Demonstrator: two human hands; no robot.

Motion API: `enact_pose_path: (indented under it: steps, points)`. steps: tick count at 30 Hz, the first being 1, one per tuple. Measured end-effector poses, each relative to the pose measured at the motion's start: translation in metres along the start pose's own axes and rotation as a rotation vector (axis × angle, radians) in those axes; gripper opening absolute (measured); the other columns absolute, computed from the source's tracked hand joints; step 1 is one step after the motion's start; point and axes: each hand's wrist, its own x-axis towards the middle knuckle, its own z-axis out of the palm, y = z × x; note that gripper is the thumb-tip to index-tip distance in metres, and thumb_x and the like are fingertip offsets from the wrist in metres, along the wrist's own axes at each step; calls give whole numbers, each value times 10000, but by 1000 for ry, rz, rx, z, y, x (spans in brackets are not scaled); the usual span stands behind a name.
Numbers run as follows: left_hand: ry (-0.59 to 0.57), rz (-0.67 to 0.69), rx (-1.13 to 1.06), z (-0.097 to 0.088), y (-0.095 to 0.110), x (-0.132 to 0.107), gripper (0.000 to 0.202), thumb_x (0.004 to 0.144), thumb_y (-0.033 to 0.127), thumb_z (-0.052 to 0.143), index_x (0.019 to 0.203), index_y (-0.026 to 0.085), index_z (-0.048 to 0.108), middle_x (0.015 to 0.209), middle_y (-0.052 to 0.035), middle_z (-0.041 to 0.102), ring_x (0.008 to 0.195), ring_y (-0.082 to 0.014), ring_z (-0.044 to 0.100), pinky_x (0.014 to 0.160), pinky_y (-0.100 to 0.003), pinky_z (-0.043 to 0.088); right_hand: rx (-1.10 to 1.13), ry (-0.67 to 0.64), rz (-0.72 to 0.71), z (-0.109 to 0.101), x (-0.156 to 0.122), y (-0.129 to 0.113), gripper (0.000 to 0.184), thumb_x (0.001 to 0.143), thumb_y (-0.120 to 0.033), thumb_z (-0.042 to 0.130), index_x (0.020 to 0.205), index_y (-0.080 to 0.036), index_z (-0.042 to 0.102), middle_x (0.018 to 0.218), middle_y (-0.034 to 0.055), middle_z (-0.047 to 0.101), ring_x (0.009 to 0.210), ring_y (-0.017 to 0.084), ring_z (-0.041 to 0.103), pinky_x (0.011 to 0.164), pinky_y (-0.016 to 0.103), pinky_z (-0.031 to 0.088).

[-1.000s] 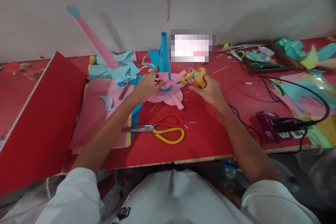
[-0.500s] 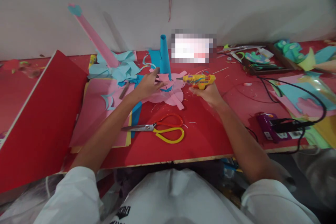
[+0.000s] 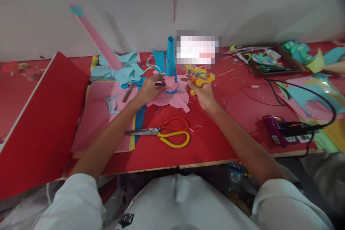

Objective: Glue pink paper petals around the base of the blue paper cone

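My right hand [image 3: 205, 95] is wrapped round a yellow glue gun [image 3: 201, 76], its front end pointing left, close to the upright blue paper tube [image 3: 170, 57]. At the tube's base, my left hand [image 3: 151, 89] pinches a pink paper piece [image 3: 170, 82] with curled fingers. Beneath the tube lies a pink scalloped paper base [image 3: 178, 101], with a pink strip sticking out to the front right. Scissors [image 3: 172, 133] with one red and one yellow handle lie nearer to me, blades to the left.
Pink and yellow sheets [image 3: 91, 122] are stacked at left beside an upright red board [image 3: 45, 118]. Behind them a pink tube [image 3: 101, 43] leans from blue paper. At right are a purple box [image 3: 277, 129] with cables, a dark tray [image 3: 283, 72] and a partly visible person's hand [image 3: 335, 68].
My right hand has moved left with the glue gun, which has turned. My left fingers have drawn together at the pink paper. The blue tube has shifted slightly right.
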Motion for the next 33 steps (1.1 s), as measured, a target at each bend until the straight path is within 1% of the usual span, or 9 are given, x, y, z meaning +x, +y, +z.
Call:
enact_pose_path:
  steps: [3, 8, 12, 14, 19, 23, 26, 30, 33]
  points:
    - [20, 85, 81, 0, -4, 2, 265, 880, 409, 780, 846, 184, 646, 1101, -104, 753, 1077, -229, 748, 930, -365, 666, 86, -16, 23, 8, 3, 3, 554, 705, -717, 886, 971, -252, 745, 1056, 73, 835, 925, 239, 799, 950, 441, 678]
    - [77, 147, 165, 2, -7, 4, 210, 877, 344, 778, 778, 194, 669, 992, -83, 781, 987, -223, 768, 911, -354, 627, 175, -37, 46, 11, 2, 7, 523, 714, -683, 907, 991, -264, 762, 1030, 56, 846, 956, 244, 817, 984, 430, 674]
    - [62, 131, 141, 4, -4, 3, 247, 910, 397, 751, 779, 201, 675, 994, -85, 776, 943, -201, 755, 826, -323, 625, 195, -44, 44, 12, -1, 6, 533, 744, -688, 885, 1049, -275, 744, 1004, 44, 844, 941, 236, 821, 965, 425, 684]
    - [49, 128, 119, 4, -2, 3, 277, 913, 431, 749, 780, 202, 666, 1038, -96, 774, 971, -205, 755, 821, -324, 629, 208, -42, 39, 12, -2, 6, 517, 755, -676, 883, 1045, -273, 741, 997, 40, 841, 934, 230, 821, 948, 416, 689]
    - [41, 140, 157, 5, -1, 2, 300, 898, 440, 786, 765, 207, 651, 1129, -122, 780, 1213, -266, 733, 975, -380, 615, 245, -28, 48, 14, -3, 8, 490, 751, -653, 898, 1012, -264, 756, 967, 36, 836, 914, 221, 821, 933, 396, 690]
    - [32, 189, 194, 5, 2, 1, 313, 908, 457, 785, 791, 195, 660, 1230, -148, 762, 1170, -272, 750, 991, -397, 604, 248, -14, 50, 15, -3, 9, 482, 752, -664, 890, 991, -266, 759, 955, 35, 833, 920, 221, 822, 926, 397, 692]
    - [34, 201, 234, 5, 6, 0, 340, 930, 486, 762, 795, 192, 657, 1193, -144, 767, 1163, -274, 746, 993, -393, 597, 254, -6, 54, 15, -3, 8, 476, 743, -662, 897, 974, -269, 760, 964, 34, 836, 901, 214, 821, 925, 393, 691]
    - [45, 195, 268, 6, 8, -1, 358, 983, 494, 691, 798, 189, 657, 1084, -122, 771, 1036, -246, 761, 901, -368, 611, 253, -21, 53, 15, -4, 6, 477, 760, -661, 886, 992, -268, 748, 970, 38, 838, 900, 218, 823, 943, 413, 691]
    - [65, 205, 257, 6, 9, -1, 329, 984, 469, 689, 804, 194, 668, 1156, -122, 768, 1083, -249, 756, 948, -382, 603, 240, -18, 54, 14, -5, 5, 488, 766, -669, 879, 999, -266, 735, 970, 41, 835, 911, 226, 825, 940, 419, 694]
